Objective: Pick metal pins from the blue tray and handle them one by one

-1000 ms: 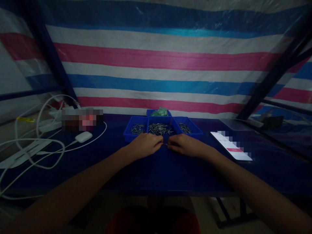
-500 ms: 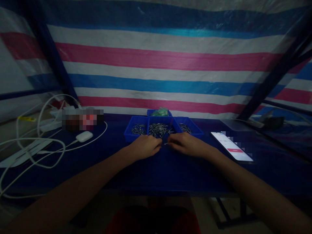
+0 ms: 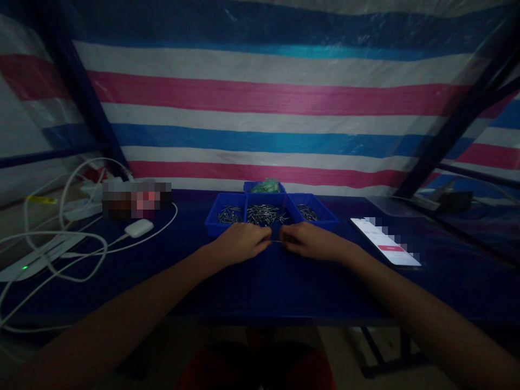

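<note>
My left hand (image 3: 244, 242) and my right hand (image 3: 311, 240) face each other just in front of the blue bins, fingers pinched. A thin metal pin (image 3: 277, 241) spans the small gap between their fingertips, each end in a pinch; its ends are hidden by the fingers. Behind the hands, the middle blue bin (image 3: 291, 205) holds a heap of slim metal pieces (image 3: 264, 213). Similar metal pieces lie in the left blue bin (image 3: 212, 212) and the right blue bin (image 3: 326, 212). Their exact kind is too small to make out.
Another blue bin (image 3: 247, 187) at the back holds a green plastic bag (image 3: 266, 186). A lit phone (image 3: 385, 242) lies right on the blue table (image 3: 276, 292). White cables (image 3: 106, 249), a white charger case (image 3: 138, 228) and a power strip (image 3: 49, 254) crowd the left. Striped sheeting (image 3: 260, 97) hangs behind.
The pin stuck out from my right fingertips before; now it reaches across to my left fingertips too. My hands have barely shifted, and the view has moved slightly.
</note>
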Demonstrator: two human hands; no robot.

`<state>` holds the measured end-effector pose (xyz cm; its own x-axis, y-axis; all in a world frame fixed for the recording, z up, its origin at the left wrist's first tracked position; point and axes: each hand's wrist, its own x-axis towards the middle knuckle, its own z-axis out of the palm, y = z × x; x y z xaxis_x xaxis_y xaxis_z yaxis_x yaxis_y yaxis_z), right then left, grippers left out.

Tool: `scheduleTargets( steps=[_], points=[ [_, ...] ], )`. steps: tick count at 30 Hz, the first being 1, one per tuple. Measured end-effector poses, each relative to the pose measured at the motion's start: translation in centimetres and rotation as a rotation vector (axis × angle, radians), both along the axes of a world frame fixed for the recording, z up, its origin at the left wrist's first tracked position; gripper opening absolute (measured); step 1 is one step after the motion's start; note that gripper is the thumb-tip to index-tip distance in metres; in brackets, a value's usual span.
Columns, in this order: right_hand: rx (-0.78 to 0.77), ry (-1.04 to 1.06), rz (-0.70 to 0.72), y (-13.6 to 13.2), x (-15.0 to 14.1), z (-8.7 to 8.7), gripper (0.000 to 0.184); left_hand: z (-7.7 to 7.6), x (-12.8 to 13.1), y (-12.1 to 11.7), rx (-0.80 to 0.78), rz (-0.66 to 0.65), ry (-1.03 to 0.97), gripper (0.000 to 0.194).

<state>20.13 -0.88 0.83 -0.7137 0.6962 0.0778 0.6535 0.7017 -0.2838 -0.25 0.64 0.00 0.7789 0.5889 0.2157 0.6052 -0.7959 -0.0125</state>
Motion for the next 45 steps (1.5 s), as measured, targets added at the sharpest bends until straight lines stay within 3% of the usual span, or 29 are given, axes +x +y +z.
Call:
scheduleTargets(
  steps=[12,23,31,37,45],
  points=[
    [0.006,0.046,0.009,-0.34,-0.43,-0.09,0.009,0.11,0.05,-0.10,-0.028,-0.128,-0.114,0.022],
    [0.007,0.057,0.037,-0.24,-0.76,-0.41,0.011,0.01,0.10,-0.29,-0.059,-0.164,-0.151,0.018],
    [-0.017,0.068,0.075,-0.21,-0.80,-0.31,0.017,0.28,0.28,-0.93,-0.032,-0.103,-0.149,0.009],
    [0.011,0.063,0.039,-0.32,-0.54,0.34,0.019,0.01,0.21,-0.62,0.003,-0.012,-0.072,0.015],
    [0.081,0.015,0.022,-0.14,-0.39,0.25,0.015,0.15,0.12,-0.23,0.009,0.013,-0.031,0.016]
  ],
)
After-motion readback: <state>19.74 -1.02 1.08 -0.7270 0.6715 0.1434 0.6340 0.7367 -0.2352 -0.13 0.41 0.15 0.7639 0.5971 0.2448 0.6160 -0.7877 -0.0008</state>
